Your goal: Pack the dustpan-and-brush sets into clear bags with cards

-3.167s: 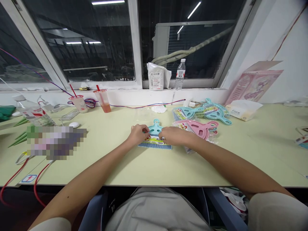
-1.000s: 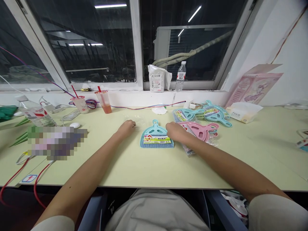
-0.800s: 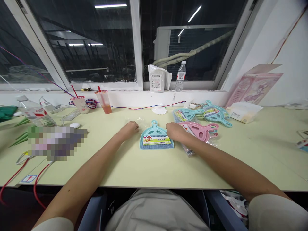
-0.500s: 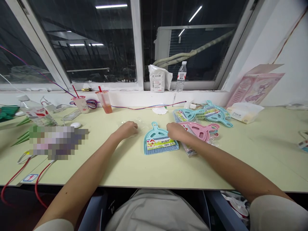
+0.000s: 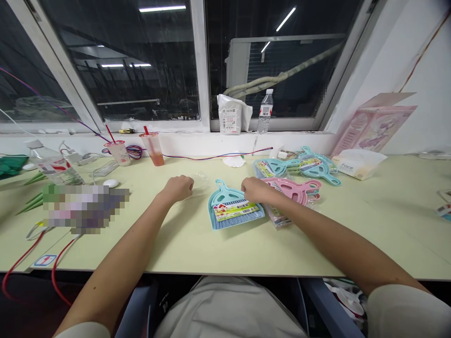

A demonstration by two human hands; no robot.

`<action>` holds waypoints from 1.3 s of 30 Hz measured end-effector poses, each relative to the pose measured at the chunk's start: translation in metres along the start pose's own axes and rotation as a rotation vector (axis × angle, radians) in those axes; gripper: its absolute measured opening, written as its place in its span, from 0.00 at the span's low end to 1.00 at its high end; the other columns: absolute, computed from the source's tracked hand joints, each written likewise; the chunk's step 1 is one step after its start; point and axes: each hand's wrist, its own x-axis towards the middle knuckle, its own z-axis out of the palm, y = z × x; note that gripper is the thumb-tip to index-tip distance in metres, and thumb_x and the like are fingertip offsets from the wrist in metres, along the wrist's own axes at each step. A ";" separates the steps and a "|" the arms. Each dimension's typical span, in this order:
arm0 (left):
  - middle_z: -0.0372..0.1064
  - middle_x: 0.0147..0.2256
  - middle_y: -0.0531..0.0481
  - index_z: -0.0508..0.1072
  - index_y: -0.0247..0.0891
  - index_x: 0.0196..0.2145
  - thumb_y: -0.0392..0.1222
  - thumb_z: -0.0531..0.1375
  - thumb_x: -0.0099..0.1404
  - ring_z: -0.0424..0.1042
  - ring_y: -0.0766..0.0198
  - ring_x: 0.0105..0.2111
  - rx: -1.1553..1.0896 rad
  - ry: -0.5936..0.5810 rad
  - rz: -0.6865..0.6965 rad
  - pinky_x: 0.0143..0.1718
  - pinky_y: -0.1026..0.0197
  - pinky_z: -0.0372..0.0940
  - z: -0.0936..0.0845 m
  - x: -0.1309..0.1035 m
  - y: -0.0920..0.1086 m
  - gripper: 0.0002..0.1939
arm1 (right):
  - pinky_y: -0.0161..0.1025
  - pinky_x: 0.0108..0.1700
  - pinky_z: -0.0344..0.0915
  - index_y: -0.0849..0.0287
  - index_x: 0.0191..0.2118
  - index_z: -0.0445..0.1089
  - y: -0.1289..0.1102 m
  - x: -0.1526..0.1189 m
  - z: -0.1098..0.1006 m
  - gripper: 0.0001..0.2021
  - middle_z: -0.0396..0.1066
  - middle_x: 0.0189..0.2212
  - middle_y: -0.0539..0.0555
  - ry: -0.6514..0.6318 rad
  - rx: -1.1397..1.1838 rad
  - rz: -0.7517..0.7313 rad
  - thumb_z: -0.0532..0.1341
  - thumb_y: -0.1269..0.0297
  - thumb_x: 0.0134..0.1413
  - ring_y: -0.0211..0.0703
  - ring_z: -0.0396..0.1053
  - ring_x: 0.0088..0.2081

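My left hand (image 5: 179, 188) is closed on a clear plastic bag (image 5: 201, 182), whose thin film spreads out right of the fingers. My right hand (image 5: 256, 188) is closed at the upper right edge of a turquoise dustpan and brush set (image 5: 234, 212), its fingertips partly hidden. The set has a printed card band across blue-grey bristles, and its front edge looks slightly raised off the table. Under my right forearm lie pink dustpan sets (image 5: 301, 191) in clear wrapping. Behind them, more turquoise sets (image 5: 278, 166) are stacked in a loose pile.
A tissue pack (image 5: 359, 165) and a pink box (image 5: 375, 126) stand at the right. Two drink cups with straws, one holding an orange drink (image 5: 153, 150), stand back left. A water bottle (image 5: 265, 112) and a white packet (image 5: 230, 115) stand on the sill. Red cables (image 5: 58, 267) hang at left.
My left hand has moved a little left with the plastic bag, away from the dustpan. The turquoise dustpan has turned slightly and its front edge has shifted toward me.
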 end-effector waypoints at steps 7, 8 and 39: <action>0.76 0.33 0.44 0.74 0.41 0.28 0.40 0.56 0.64 0.74 0.54 0.34 -0.034 0.089 0.135 0.33 0.57 0.61 0.007 0.000 0.036 0.09 | 0.36 0.36 0.60 0.62 0.42 0.79 -0.016 -0.016 -0.008 0.12 0.78 0.39 0.64 -0.013 0.019 -0.052 0.62 0.73 0.51 0.50 0.75 0.40; 0.77 0.33 0.44 0.75 0.41 0.28 0.41 0.56 0.64 0.74 0.55 0.34 -0.043 0.079 0.144 0.33 0.57 0.61 0.008 0.000 0.042 0.09 | 0.36 0.35 0.60 0.62 0.41 0.79 -0.017 -0.017 -0.008 0.12 0.78 0.37 0.64 -0.018 0.010 -0.061 0.62 0.74 0.51 0.50 0.75 0.39; 0.74 0.41 0.47 0.77 0.42 0.30 0.52 0.63 0.62 0.70 0.53 0.48 -0.746 0.140 0.313 0.55 0.51 0.64 0.011 -0.003 0.059 0.12 | 0.37 0.28 0.58 0.67 0.46 0.77 -0.017 -0.020 -0.011 0.17 0.78 0.40 0.68 -0.052 -0.097 -0.059 0.61 0.73 0.49 0.54 0.77 0.40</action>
